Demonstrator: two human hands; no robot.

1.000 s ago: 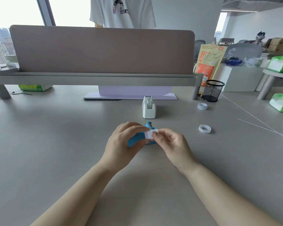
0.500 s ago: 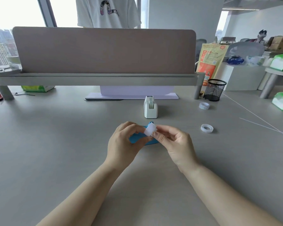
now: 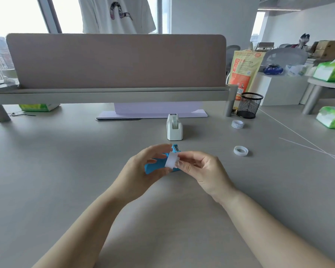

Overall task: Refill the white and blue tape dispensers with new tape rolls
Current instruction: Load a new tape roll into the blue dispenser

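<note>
The blue tape dispenser point(image 3: 155, 167) lies on the grey desk at centre, its metal cutter end pointing away from me. My left hand point(image 3: 143, 171) wraps around its left side and holds it. My right hand point(image 3: 199, 171) pinches a small white piece point(image 3: 171, 160), a tape roll or core seen edge-on, just above the dispenser. The white tape dispenser point(image 3: 174, 127) stands upright a little farther back, with nothing touching it. A clear tape roll point(image 3: 240, 151) lies flat to the right, and a small stack of rolls point(image 3: 237, 124) sits beyond it.
A black mesh pen cup point(image 3: 249, 105) and an orange bag point(image 3: 244, 70) stand at the back right. A raised shelf with a divider panel point(image 3: 116, 60) spans the desk's far side, a lilac stand point(image 3: 153, 112) under it. Green tissue packs point(image 3: 332, 117) lie far right. A person in a white T-shirt point(image 3: 116, 14) stands behind.
My right hand has turned and lifted the white piece slightly over the blue dispenser. The person behind the divider has shifted left.
</note>
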